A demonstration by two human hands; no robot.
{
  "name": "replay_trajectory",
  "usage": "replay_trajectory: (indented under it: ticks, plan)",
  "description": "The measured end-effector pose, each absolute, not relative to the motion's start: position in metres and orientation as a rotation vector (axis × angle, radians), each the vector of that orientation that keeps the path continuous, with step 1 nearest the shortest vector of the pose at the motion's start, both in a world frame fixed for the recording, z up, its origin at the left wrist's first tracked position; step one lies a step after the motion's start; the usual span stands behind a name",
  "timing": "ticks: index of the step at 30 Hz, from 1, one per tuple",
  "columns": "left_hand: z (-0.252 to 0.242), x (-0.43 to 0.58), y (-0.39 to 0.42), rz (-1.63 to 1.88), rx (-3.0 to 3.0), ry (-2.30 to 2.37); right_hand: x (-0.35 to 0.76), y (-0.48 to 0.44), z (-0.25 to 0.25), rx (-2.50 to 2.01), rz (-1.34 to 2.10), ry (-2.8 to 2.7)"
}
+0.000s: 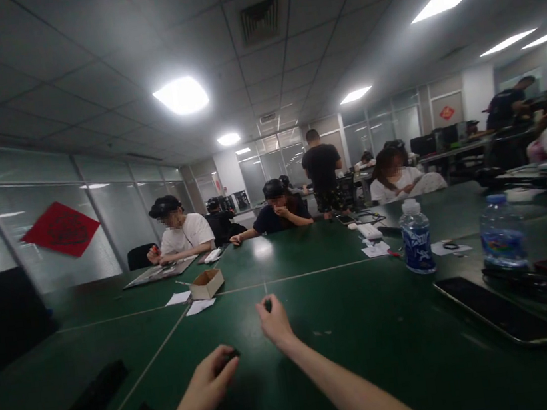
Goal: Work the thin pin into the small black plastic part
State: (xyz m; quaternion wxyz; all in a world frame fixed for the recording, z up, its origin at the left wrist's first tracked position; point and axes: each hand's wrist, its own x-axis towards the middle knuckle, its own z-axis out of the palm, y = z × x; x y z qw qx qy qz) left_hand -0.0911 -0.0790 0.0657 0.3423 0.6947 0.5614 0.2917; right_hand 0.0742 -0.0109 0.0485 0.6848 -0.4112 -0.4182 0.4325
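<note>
Steadiness likely beats force here — fingers of the left hand (210, 380) pinch a small dark piece (231, 355), those of the right hand (275, 322) a slim dark-handled tool (268, 305).

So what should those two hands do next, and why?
Perhaps bring the left hand a little closer to the right hand. The left holds a small black piece, the right pinches a small, dark, narrow object, and dark-green tabletop shows between them. Both are too small to identify, so that's only my guess.
</note>
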Motion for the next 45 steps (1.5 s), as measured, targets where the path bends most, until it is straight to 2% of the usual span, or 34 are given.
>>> replay_trajectory:
  ticks: [6,10,13,45]
  plan:
    - [0.026,0.001,-0.001,0.870,1.475,0.997,0.200,-0.023,0.011,-1.196,0.682,-1.386]
    - [0.002,0.034,0.022,0.966,1.235,0.808,0.229,-0.033,0.005,-1.334,0.353,-1.816]
    - [-0.003,0.038,0.020,1.053,1.155,0.734,0.227,-0.039,0.008,-1.359,0.264,-1.967]
    - [0.003,0.033,0.010,1.095,1.060,0.696,0.226,-0.050,0.017,-1.262,0.258,-2.178]
